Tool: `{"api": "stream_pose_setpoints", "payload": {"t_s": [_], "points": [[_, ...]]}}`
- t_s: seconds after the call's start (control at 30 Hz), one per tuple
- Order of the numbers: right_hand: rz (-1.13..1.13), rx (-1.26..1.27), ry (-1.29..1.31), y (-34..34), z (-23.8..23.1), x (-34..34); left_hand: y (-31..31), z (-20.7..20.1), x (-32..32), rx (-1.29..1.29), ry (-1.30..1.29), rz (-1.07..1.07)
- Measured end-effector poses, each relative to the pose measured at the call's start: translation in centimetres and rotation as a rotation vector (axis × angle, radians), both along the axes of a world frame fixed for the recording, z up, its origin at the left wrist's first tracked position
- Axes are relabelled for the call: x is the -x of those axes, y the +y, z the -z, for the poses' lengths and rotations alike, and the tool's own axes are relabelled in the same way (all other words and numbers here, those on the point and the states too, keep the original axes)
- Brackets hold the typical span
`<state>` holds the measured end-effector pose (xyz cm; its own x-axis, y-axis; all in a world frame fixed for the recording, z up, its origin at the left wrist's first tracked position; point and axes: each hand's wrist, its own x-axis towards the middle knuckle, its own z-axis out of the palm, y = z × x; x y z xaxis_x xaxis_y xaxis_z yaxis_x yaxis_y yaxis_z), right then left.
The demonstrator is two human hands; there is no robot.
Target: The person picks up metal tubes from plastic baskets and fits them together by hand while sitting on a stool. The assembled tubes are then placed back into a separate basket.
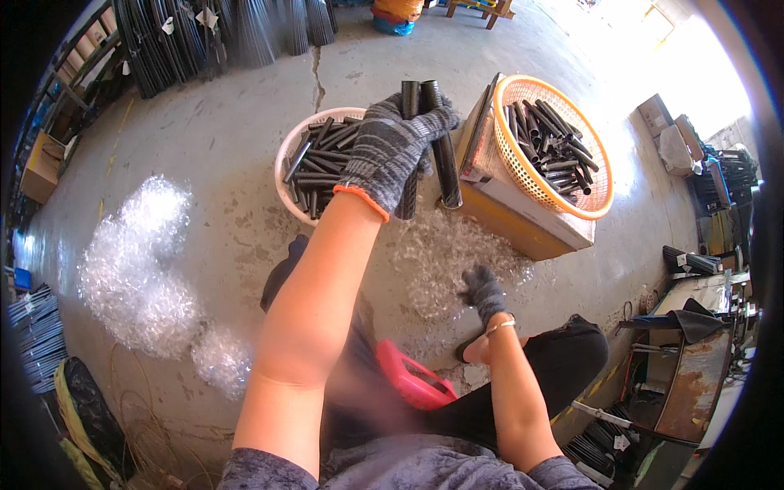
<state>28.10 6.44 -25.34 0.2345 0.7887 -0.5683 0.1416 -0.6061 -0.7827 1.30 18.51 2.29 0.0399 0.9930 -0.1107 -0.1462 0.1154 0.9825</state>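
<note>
My left hand [392, 139], in a grey-and-black striped knit glove with an orange cuff, is closed around two black tubes [446, 167]. The tubes stand roughly upright, their ends showing above and below my fingers. Just behind and left of that hand sits a pale pink basket [282, 175] filled with short black tubes [324, 155]. My right hand [483, 292], gloved in dark grey, hangs lower and nearer, above clear plastic scraps [433, 261] on the floor. Its fingers look apart, with nothing visible in them.
An orange basket [600, 155] of black tubes rests tilted on a cardboard box [523, 220] at right. More clear plastic film [139, 269] heaps on the floor at left. A pink plastic object [408, 377] is between my legs. Bundled dark rods [163, 41] stand at the back left.
</note>
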Motion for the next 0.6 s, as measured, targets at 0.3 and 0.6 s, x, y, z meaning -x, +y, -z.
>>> {"api": "stream_pose_setpoints", "payload": {"t_s": [0.3, 0.6], "points": [[-0.294, -0.551, 0.801, 5.4, -19.2, 10.5, 0.4, 0.5, -0.6, -0.075, -0.08, 0.017], [0.215, -0.154, 0.579, -0.6, -3.8, 4.8, 0.7, -0.4, 3.1, -0.214, -0.201, -0.217]]}}
